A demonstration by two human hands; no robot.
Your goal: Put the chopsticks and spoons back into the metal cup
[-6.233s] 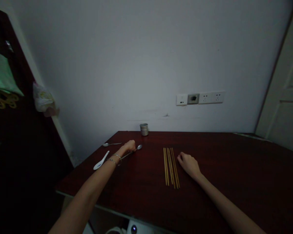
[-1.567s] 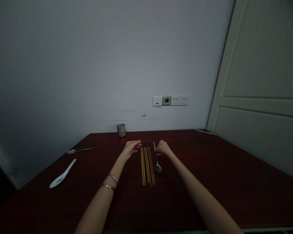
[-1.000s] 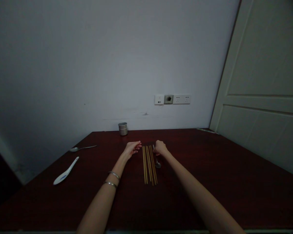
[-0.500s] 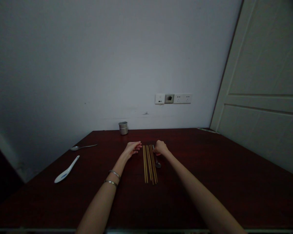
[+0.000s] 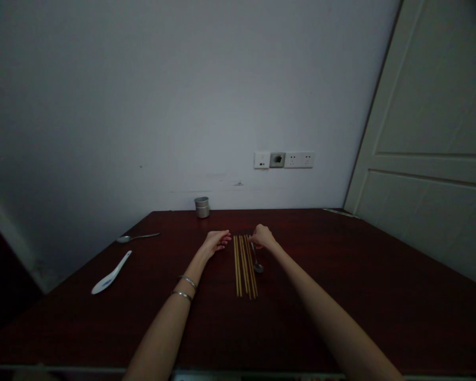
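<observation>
apparently pinching the spoon [image 5: 258, 268] narrowly by its upper handle with the nearer right hand [image 5: 264, 236]; angling from eleven to five o'clock, bowl at five, just beside the chopsticks [image 5: 244, 267]; holding nothing in the loosely open left hand [image 5: 215, 241], at nine.

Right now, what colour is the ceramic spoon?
The ceramic spoon is white with a blue mark in its bowl, seen in the head view.

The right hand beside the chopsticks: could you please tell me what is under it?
Part of a metal spoon, whose bowl and lower handle show. The right hand covers part of the upper handle, and anything beneath the palm is hidden.
</observation>
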